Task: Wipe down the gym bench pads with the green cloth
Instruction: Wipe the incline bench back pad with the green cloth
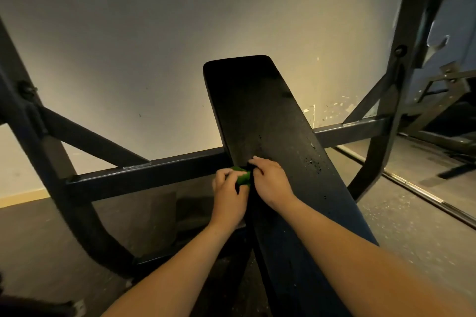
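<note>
A long black bench pad (260, 110) runs away from me toward the wall, with water droplets along its right side. The green cloth (241, 177) is bunched at the pad's left edge. My left hand (228, 195) grips the cloth from the left, fingers curled round it. My right hand (270, 180) lies on the pad just right of the cloth, its fingertips curled at the cloth's edge. Most of the cloth is hidden between the two hands.
Dark steel frame bars (144, 175) cross under the pad, with uprights at left (18, 100) and right (412, 33). A pale wall (128, 46) stands behind. A barbell bar (412, 185) lies on the dusty floor at right.
</note>
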Motion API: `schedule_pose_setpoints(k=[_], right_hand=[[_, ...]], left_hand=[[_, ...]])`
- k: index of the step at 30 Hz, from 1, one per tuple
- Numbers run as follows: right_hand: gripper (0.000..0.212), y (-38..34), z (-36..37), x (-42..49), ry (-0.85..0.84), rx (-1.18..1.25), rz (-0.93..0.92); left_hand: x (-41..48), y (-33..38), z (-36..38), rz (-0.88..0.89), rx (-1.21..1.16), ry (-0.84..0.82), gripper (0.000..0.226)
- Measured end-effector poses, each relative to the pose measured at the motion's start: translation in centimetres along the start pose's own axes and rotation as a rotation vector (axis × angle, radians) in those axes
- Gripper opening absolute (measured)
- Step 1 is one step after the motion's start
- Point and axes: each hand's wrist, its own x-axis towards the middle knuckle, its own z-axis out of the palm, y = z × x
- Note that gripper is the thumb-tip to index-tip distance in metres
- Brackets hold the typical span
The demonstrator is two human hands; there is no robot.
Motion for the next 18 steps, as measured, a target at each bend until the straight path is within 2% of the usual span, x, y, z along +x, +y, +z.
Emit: schedule_pose_setpoints(k=[3,5,10,15,18], right_hand=[[0.046,-0.8,-1.3,0.5,-0.063,0.192,0.058],[0.049,-1.4,-1.9,0.7,-0.086,0.246,0.027],[0.047,-2.7,-1.0,0.9,-0.138,0.033,-0.18],[0.042,-2.8,-0.8,3.3,-0.256,-0.306,-0.314],[0.04,-2.8,-0.8,4.8,-0.229,-0.387,-0.353]], left_hand=[[0.3,0.6,-0.8,0.053,-0.013,0.015,0.052],[1.0,0.9,-1.1,0.073,-0.052,0.043,0.062],[2.9,1.3,-1.4,0.127,-0.062,0.033,0.076],[3.7,0.2,-1.8,0.132,-0.011,0.0,0.085],[4.5,-0.2,-1.2,0.131,0.008,0.012,0.095]])
